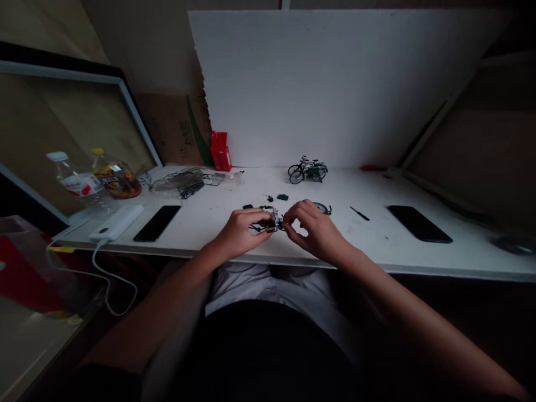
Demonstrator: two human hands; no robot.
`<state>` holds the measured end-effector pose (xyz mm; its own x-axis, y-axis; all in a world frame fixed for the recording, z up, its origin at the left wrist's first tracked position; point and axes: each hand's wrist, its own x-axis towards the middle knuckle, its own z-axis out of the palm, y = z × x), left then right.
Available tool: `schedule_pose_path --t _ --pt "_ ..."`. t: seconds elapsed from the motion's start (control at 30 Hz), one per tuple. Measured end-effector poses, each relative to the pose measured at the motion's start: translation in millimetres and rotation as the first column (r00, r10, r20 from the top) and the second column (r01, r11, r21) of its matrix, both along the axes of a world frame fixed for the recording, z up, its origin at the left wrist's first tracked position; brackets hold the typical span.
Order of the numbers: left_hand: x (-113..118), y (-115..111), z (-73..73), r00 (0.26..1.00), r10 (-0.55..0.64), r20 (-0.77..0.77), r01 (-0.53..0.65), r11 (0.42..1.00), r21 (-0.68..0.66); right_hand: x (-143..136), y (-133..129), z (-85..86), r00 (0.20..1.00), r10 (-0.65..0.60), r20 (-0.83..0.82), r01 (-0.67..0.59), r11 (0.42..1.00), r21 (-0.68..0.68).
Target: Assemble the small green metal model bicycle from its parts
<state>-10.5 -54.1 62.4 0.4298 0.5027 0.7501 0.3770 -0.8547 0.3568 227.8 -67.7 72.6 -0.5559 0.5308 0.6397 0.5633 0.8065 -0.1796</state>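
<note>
I could barely make out the small dark part [272, 223] (too dim and tiny to identify), pinched between the fingertips of my left hand [243, 230] and right hand [314, 228] above the table's [377, 240] near edge. That flat white table stood before a white board [335, 84]. A finished model bike [307, 169] sat behind, glossy phones [419, 223] lying flat alongside.

On the table [377, 245], a phone [157, 223] lies left, another phone [419, 223] right, apparently a model bicycle [307, 170] behind.
</note>
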Motion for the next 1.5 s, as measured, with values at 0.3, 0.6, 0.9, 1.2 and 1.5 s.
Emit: schedule_pose_path --t 0.3,0.6,0.9,1.2,1.5 --pt "0.9 -1.3 1.0 0.999 -0.042 0.009 0.041 0.999 0.012 0.0 -1.4 0.9 0.994 0.041 -0.104 -0.058 0.985 -0.162" --pt "0.9 -2.8 0.3 0.999 -0.051 -0.003 0.051 0.996 0.067 0.7 -4.4 6.5 0.981 0.049 -0.190 -0.112 0.935 -0.336" --pt "1.4 -4.4 -1.0 0.998 -0.066 -0.019 0.067 0.995 0.071 2.1 -6.2 13.5 0.968 0.073 -0.241 -0.178 0.875 -0.451" --pt "1.4 -3.4 -0.3 0.998 -0.069 -0.012 0.069 0.997 0.046 4.2 -6.1 14.2 0.966 0.093 -0.243 -0.198 0.869 -0.453" --pt "1.3 -1.5 -2.1 0.995 -0.099 0.012 0.099 0.995 0.001 7.2 -3.0 12.9 0.965 0.111 -0.237 -0.211 0.865 -0.455"
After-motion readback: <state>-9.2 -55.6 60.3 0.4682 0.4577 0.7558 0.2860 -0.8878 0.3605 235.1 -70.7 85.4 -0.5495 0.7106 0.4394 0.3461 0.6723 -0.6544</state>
